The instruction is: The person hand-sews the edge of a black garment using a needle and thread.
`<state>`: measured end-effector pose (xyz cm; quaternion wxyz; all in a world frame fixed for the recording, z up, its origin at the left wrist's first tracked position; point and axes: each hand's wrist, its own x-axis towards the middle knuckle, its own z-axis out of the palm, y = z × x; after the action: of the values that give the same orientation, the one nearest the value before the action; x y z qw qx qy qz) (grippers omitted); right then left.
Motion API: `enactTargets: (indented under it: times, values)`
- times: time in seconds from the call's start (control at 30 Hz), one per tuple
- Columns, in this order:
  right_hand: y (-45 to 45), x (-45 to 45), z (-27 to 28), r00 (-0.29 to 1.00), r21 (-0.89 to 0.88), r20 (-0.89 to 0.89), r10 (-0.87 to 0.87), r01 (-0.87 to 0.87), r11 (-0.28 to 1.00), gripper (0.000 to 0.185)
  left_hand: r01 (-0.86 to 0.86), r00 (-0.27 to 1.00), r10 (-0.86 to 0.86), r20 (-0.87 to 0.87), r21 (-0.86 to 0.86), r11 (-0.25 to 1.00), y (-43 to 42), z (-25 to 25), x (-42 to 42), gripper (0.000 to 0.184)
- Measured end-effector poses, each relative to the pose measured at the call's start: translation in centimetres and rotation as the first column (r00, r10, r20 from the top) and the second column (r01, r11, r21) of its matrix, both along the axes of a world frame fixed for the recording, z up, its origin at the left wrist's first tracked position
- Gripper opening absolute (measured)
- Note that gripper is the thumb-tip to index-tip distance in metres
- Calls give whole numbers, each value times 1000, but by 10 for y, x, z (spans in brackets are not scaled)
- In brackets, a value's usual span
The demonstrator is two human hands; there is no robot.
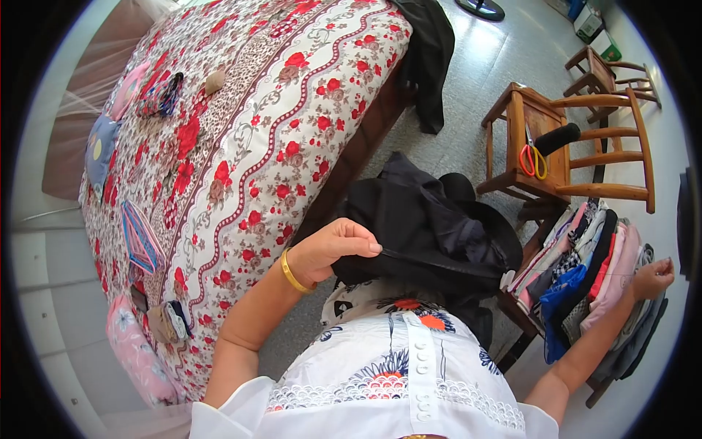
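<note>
Black cloth, seemingly a garment [439, 227], lies bunched across my lap. My left hand [338, 249], a gold bangle on its wrist, pinches the garment's edge between thumb and fingers. Far out to the right, my right hand [653, 278] is raised with its fingertips pinched together. A thin thread [578, 274] runs taut from near the garment towards that hand; whether a needle is in the fingers is too small to tell. Scissors [533, 159] with red and yellow handles rest on a wooden chair [545, 110], beside a black spool of thread [558, 139].
A bed with a floral cover [292, 110] fills the left side, with small folded clothes [168, 322] on it. Black cloth [431, 66] hangs off its corner. Stacked folded clothes [585, 271] sit at the right, under my right arm. Another wooden chair [596, 73] stands farther back.
</note>
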<state>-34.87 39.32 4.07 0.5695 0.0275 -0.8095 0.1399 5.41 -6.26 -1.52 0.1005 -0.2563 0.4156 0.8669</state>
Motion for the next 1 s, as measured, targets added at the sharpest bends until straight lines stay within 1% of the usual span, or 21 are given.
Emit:
enactTargets:
  times: [0.07, 0.1, 0.13, 0.17, 0.27, 0.33, 0.37, 0.4, 0.43, 0.47, 0.5, 0.53, 0.57, 0.6, 0.63, 0.67, 0.73, 0.83, 0.9, 0.93, 1.0]
  values:
    - [13, -7, 7, 1000, 28, 0, -27, 26, 999, 24, -29, 1000, 29, 13, 62, 998, -1, -2, 3, 7]
    - [14, -7, 11, 998, 56, -8, -69, 69, 996, 23, -33, 999, 32, 14, 62, 998, -1, -3, 4, 7]
    - [14, -7, 14, 994, 84, -18, -112, 113, 990, 22, -36, 999, 34, 18, 114, 993, -1, -5, 5, 8]
    - [13, -8, 14, 994, 84, -19, -111, 112, 990, 22, -38, 999, 34, 22, 166, 985, -1, -6, 6, 8]
    - [4, -5, 15, 994, 87, -4, -112, 112, 990, 23, -59, 998, 54, 35, 177, 982, 1, -5, 4, 8]
    - [-34, 12, 6, 984, -43, 114, 134, -129, 991, 19, -35, 999, 34, 9, 167, 985, 2, -5, 2, 8]
    - [-48, 14, -14, 861, -348, 245, 445, -350, 869, 18, -12, 1000, 15, -13, 156, 988, 2, -4, 0, 8]
    - [-65, 19, -29, 639, -641, 256, 726, -450, 622, 17, -6, 1000, 8, -14, 155, 988, 4, -2, -2, 8]
    - [-121, 66, -18, 504, -648, 306, 808, -511, 564, 18, 11, 1000, -10, -6, 121, 993, 6, 2, -5, 9]
    - [-164, 105, -11, 343, -670, 477, 809, -454, 588, 18, 28, 1000, -29, 4, 87, 996, 8, 4, -7, 9]
    - [-193, 132, -25, 119, -799, 420, 899, -421, 429, 18, 35, 999, -36, 7, 84, 996, 8, 3, -8, 9]
    - [-225, 164, -32, -103, -918, 325, 940, -272, 288, 17, 66, 998, -64, -28, 79, 995, 9, 3, -9, 9]
    - [-247, 185, -36, -335, -858, 465, 819, -396, 326, 16, 97, 994, -93, -61, 72, 993, 9, 3, -10, 10]
    - [-263, 212, -44, -553, -957, 287, 783, -194, 213, 12, 103, 993, -99, -57, 67, 992, 9, 7, -11, 10]
    - [-276, 232, -49, -679, -983, 183, 711, -105, 152, 7, 134, 991, -132, -30, 51, 990, 10, 14, -12, 9]
    - [-285, 249, -57, -717, -989, 139, 683, -68, 130, 6, 161, 987, -161, -2, 36, 986, 11, 19, -12, 9]
    - [-294, 261, -56, -792, -975, 219, 569, -199, 98, 6, 183, 983, -183, 0, 10, 983, 11, 23, -10, 8]
    - [-294, 256, -53, -840, -981, 187, 509, -131, 145, 7, 227, 974, -228, -9, -50, 973, 11, 22, -8, 7]
    - [-288, 249, -45, -883, -971, 215, 418, -146, 190, 8, 252, 967, -254, -16, -79, 964, 13, 20, -9, 6]
    - [-286, 245, -40, -881, -970, 215, 420, -144, 196, 8, 280, 960, -280, 0, -78, 957, 14, 19, -10, 6]
    - [-281, 239, -32, -901, -941, 298, 314, -223, 252, 9, 313, 950, -313, 15, -72, 947, 15, 18, -13, 7]
